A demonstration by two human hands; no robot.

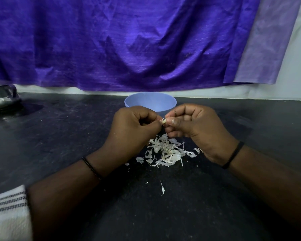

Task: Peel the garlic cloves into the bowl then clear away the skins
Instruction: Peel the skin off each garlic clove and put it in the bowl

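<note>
A pale garlic clove (163,121) shows between my two hands, just above the dark counter. My left hand (131,129) pinches it from the left with curled fingers. My right hand (195,126) pinches it from the right, thumb and fingertips closed on it. Most of the clove is hidden by the fingers. A light blue bowl (150,101) stands right behind the hands; its contents are hidden. A heap of white garlic skins (165,152) lies on the counter under and in front of the hands, with one stray strip (162,188) nearer me.
The black counter (68,136) runs wide on both sides. A shiny steel vessel (2,96) stands at the far left. A white striped cloth (7,211) lies at the lower left. A purple cloth (111,40) hangs behind the bowl.
</note>
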